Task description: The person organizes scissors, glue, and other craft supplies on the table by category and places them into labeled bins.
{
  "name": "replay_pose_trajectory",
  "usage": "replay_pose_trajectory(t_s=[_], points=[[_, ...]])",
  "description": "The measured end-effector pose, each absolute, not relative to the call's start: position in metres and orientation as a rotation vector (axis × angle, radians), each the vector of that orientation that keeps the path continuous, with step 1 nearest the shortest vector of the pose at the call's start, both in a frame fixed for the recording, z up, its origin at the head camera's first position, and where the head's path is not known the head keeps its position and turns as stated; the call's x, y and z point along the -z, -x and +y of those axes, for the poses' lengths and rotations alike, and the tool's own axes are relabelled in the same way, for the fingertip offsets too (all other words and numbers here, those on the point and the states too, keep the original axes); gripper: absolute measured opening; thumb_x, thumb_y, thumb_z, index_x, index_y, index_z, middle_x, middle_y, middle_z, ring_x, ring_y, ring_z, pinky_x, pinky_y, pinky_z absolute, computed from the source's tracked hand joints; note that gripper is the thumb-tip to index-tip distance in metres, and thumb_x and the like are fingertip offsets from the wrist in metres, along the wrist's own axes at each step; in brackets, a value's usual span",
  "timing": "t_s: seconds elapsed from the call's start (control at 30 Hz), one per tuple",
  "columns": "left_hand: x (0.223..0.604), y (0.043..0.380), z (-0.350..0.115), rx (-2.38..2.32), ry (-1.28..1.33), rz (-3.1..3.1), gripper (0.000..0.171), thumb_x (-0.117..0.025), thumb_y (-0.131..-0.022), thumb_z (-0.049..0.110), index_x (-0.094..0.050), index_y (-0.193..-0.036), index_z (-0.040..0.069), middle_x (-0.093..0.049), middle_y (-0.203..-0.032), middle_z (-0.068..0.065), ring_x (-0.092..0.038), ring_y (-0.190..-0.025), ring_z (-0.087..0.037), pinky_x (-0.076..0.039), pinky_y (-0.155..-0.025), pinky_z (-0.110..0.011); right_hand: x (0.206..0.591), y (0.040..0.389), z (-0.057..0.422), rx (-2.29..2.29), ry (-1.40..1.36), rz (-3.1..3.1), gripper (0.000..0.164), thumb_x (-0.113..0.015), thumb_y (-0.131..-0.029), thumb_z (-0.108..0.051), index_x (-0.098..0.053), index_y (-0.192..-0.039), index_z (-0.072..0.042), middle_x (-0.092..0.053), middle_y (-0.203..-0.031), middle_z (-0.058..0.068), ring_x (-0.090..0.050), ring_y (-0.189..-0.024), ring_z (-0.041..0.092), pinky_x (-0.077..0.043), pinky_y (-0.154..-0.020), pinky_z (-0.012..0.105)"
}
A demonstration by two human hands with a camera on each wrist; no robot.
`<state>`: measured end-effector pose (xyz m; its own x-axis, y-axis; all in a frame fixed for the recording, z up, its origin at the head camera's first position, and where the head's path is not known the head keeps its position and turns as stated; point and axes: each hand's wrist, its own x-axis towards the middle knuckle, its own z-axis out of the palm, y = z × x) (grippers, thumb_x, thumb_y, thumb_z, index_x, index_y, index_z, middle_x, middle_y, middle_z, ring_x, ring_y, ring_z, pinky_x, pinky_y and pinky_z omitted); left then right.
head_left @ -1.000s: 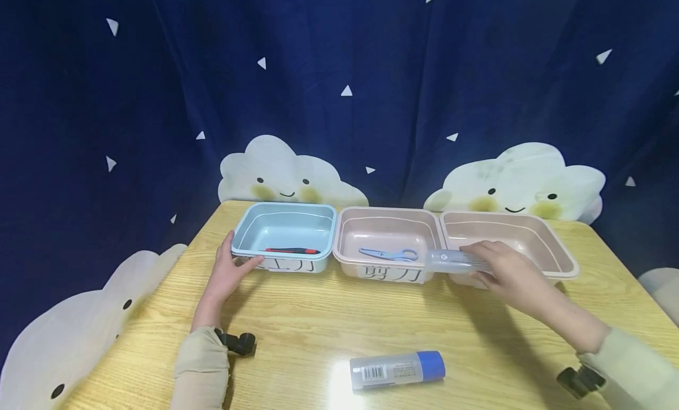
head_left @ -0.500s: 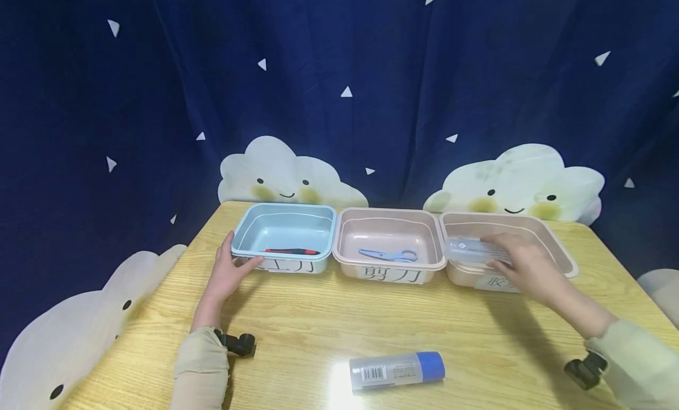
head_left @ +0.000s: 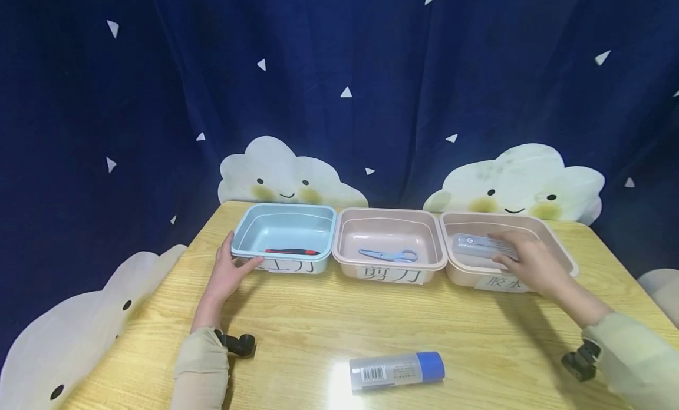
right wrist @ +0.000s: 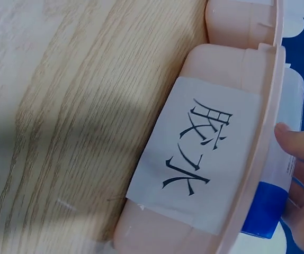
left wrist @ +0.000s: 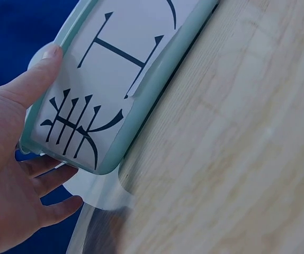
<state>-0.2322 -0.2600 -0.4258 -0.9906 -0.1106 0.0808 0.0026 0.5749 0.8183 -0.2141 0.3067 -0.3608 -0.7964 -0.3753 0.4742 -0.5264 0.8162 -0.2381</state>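
My right hand (head_left: 530,263) grips a clear glue bottle (head_left: 474,245) inside the right pink bin (head_left: 562,257). In the right wrist view the bottle's blue cap (right wrist: 266,209) shows behind the bin's rim, with the thumb against its clear body. At the front left corner of the light blue bin (head_left: 286,208), my left hand (head_left: 228,274) rests. Its thumb lies at the front rim and its fingers reach along the side, fairly straight. A red and black utility knife (head_left: 292,251) lies in that bin. Light blue scissors (head_left: 389,255) lie in the middle pink bin (head_left: 389,212).
A second clear glue bottle (head_left: 396,370) with a blue cap lies on the wooden table (head_left: 297,321), near the front. The three bins stand side by side, with paper labels on their fronts. Behind them hangs a dark blue curtain (head_left: 307,103) with clouds.
My right hand has carried the glue bottle to the right, from above the front rim between the two pink bins into the right one. The left hand has stayed in place.
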Motion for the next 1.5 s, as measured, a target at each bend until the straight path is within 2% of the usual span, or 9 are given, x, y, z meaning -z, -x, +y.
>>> replay_pose_trajectory(t_s=[0.2,0.27,0.4,0.57,0.8,0.97,1.17,1.33,1.5], points=[[0.426,0.232,-0.260,1.398,-0.095,-2.679,0.107,-0.068,-0.077,0.047,0.006,-0.147,0.015,-0.012,-0.145,-0.023,-0.023,-0.132,-0.040,-0.020,-0.108,-0.053,0.367,0.220,0.311,-0.529,-0.662,-2.613,0.038,-0.073,-0.072,-0.004,-0.061,-0.107,0.006,-0.063,-0.103,0.023,-0.061,-0.089,0.033,-0.048,-0.074,0.041],[0.426,0.232,-0.260,1.394,-0.099,-2.682,0.107,-0.067,-0.077,0.047,0.007,-0.147,0.016,-0.012,-0.145,-0.023,-0.023,-0.131,-0.041,-0.020,-0.108,-0.053,0.369,0.223,0.313,-0.531,-0.663,-2.625,0.037,-0.073,-0.072,-0.005,-0.062,-0.106,0.005,-0.063,-0.102,0.023,-0.061,-0.090,0.034,-0.047,-0.075,0.042],[0.428,0.232,-0.259,1.383,-0.105,-2.688,0.107,-0.067,-0.077,0.047,0.008,-0.147,0.016,-0.012,-0.145,-0.023,-0.023,-0.132,-0.041,-0.020,-0.108,-0.053,0.372,0.227,0.314,-0.559,-0.648,-2.648,0.038,-0.074,-0.071,-0.005,-0.063,-0.105,0.006,-0.063,-0.102,0.025,-0.057,-0.097,0.041,-0.043,-0.081,0.052],[0.427,0.232,-0.259,1.381,-0.106,-2.689,0.106,-0.067,-0.077,0.047,0.008,-0.147,0.016,-0.011,-0.145,-0.023,-0.023,-0.132,-0.041,-0.020,-0.108,-0.053,0.375,0.234,0.316,-0.565,-0.630,-2.697,0.038,-0.074,-0.072,-0.007,-0.064,-0.105,0.005,-0.063,-0.104,0.025,-0.056,-0.099,0.043,-0.042,-0.084,0.055],[0.426,0.232,-0.257,1.387,-0.097,-2.683,0.105,-0.068,-0.078,0.043,0.007,-0.147,0.014,-0.011,-0.145,-0.024,-0.023,-0.132,-0.041,-0.019,-0.108,-0.052,0.381,0.243,0.322,-0.579,-0.627,-2.732,0.034,-0.074,-0.074,-0.012,-0.066,-0.105,0.000,-0.065,-0.103,0.020,-0.058,-0.100,0.039,-0.043,-0.085,0.051],[0.426,0.232,-0.257,1.393,-0.101,-2.681,0.105,-0.068,-0.079,0.042,0.008,-0.147,0.015,-0.009,-0.146,-0.023,-0.021,-0.132,-0.041,-0.018,-0.109,-0.052,0.384,0.252,0.325,-0.519,-0.702,-2.722,0.033,-0.075,-0.071,-0.010,-0.068,-0.102,-0.002,-0.068,-0.099,0.015,-0.061,-0.095,0.033,-0.045,-0.080,0.047],[0.427,0.231,-0.257,1.382,-0.106,-2.683,0.104,-0.067,-0.079,0.042,0.006,-0.147,0.013,-0.010,-0.146,-0.024,-0.022,-0.132,-0.041,-0.019,-0.108,-0.052,0.383,0.261,0.327,-0.467,-0.681,-2.829,0.033,-0.078,-0.068,-0.015,-0.070,-0.099,-0.006,-0.070,-0.094,0.011,-0.063,-0.091,0.030,-0.046,-0.080,0.047],[0.427,0.232,-0.257,1.374,-0.109,-2.684,0.104,-0.067,-0.079,0.043,0.007,-0.147,0.014,-0.010,-0.146,-0.024,-0.023,-0.131,-0.041,-0.019,-0.108,-0.053,0.384,0.266,0.329,-0.446,-0.641,-2.910,0.035,-0.079,-0.067,-0.020,-0.070,-0.099,-0.007,-0.070,-0.095,0.010,-0.062,-0.094,0.031,-0.046,-0.083,0.048],[0.426,0.231,-0.257,1.382,-0.108,-2.684,0.104,-0.067,-0.079,0.042,0.008,-0.147,0.014,-0.009,-0.146,-0.024,-0.023,-0.131,-0.042,-0.020,-0.108,-0.053,0.384,0.270,0.329,-0.483,-0.636,-2.956,0.037,-0.078,-0.067,-0.018,-0.069,-0.100,-0.006,-0.068,-0.099,0.014,-0.060,-0.097,0.033,-0.044,-0.084,0.049]])
